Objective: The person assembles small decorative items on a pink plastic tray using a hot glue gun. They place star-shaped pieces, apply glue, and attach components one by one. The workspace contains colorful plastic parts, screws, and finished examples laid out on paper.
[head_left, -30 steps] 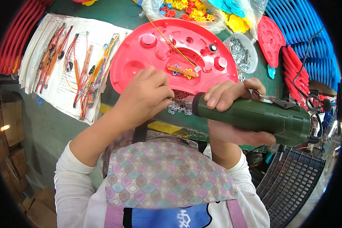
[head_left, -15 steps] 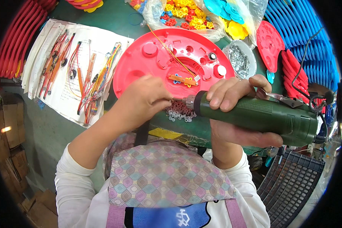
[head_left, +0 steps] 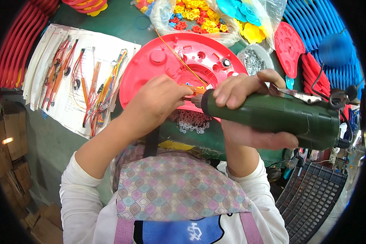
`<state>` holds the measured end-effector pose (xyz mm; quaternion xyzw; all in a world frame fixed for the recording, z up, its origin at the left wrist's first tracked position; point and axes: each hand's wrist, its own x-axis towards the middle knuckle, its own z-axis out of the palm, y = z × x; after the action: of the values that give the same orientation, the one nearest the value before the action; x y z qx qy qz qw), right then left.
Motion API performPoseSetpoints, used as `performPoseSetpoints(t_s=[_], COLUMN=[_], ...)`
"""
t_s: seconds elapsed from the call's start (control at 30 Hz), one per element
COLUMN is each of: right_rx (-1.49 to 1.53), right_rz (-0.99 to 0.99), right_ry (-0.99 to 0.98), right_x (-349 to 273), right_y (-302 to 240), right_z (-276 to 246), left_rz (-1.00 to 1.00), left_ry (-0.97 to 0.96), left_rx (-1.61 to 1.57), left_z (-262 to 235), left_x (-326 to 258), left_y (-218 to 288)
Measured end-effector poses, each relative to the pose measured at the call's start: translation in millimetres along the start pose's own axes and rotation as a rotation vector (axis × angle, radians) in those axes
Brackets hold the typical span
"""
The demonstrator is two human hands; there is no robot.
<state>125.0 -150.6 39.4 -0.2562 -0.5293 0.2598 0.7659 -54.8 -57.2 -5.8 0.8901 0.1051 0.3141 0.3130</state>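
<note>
My right hand (head_left: 248, 87) wraps round a dark green electric screwdriver (head_left: 268, 116), held nearly level with its nose pointing left. My left hand (head_left: 154, 103) is closed in a pinch at the tip of the screwdriver bit (head_left: 187, 99). Whether a screw sits between those fingertips is hidden. Behind both hands lies a round pink plastic shell (head_left: 138, 69) with moulded posts and openings. An orange circuit strip (head_left: 199, 90) with red and yellow wires rests in it, partly covered by my hands and the tool.
Small translucent rings (head_left: 193, 122) lie at the shell's near edge. A bowl of screws (head_left: 254, 61) stands to its right. Wired circuit strips (head_left: 61, 69) lie on paper sheets (head_left: 75, 110) at left. Bags of star-shaped pieces (head_left: 199, 16) are behind; blue stacked parts (head_left: 329, 24) stand right.
The screwdriver's nose and my left hand have moved slightly up and left, over the pink shell's near edge. The pinch stays at the bit. A blurred blue round thing now shows at upper right.
</note>
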Motion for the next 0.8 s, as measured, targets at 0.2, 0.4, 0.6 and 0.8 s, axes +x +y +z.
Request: performPoseSetpoints(t_s=[0.2,0.4,0.6,0.8], right_rx=[-0.008,-0.241,-0.343,-0.141], right_rz=[-0.009,0.274,0.380,0.506], right_ry=[-0.039,0.088,0.058,-0.029], right_x=[9,4,16,16], right_y=[18,12,18,32], right_z=[-5,1,10,13], left_rz=[0.051,-0.103,-0.184,-0.190], left_ry=[0.029,0.010,-0.054,0.004], left_rx=[0.122,0.212,0.297,0.245], left_z=[4,10,19,26], left_x=[7,17,21,17], left_y=[-12,-15,-22,-32])
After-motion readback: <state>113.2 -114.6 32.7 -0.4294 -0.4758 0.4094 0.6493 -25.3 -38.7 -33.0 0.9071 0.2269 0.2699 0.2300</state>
